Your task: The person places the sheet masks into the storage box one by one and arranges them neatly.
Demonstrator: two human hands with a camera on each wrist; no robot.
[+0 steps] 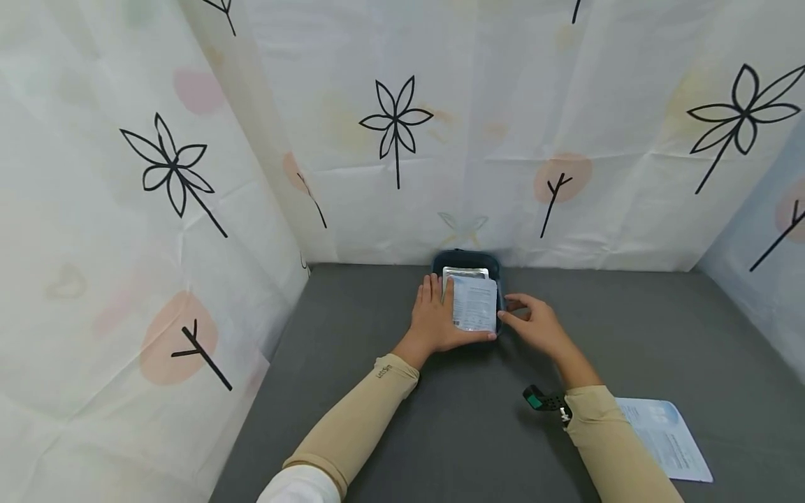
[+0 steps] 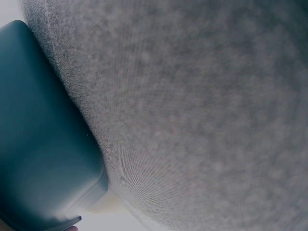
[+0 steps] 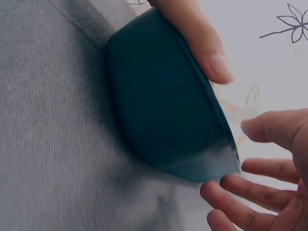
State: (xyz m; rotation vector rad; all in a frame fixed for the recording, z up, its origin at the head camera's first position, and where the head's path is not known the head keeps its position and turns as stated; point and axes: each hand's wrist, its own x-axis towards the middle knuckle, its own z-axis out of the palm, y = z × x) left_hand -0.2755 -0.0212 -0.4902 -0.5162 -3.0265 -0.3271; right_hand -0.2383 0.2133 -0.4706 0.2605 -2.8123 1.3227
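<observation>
A dark teal container (image 1: 465, 257) stands at the back of the table. In it lie a flat white-and-blue printed packet (image 1: 474, 304) and a silver-edged packet (image 1: 465, 272) behind it. My left hand (image 1: 434, 318) rests over the container's left and front sides, fingers straight, thumb stretched along the near rim. Beside the right rim is my right hand (image 1: 534, 325), its fingers loosely bent. The right wrist view has that hand (image 3: 269, 183) holding nothing, close to the teal wall (image 3: 154, 96); whether a fingertip touches cannot be told. The left wrist view shows the container's side (image 2: 43, 130).
Another white-and-blue packet (image 1: 663, 436) lies on the grey tabletop (image 1: 377, 300) at the right, partly under my right forearm. A black and green device (image 1: 544, 399) is strapped at my right wrist. Patterned white cloth (image 1: 465, 140) hangs behind the container and along both sides.
</observation>
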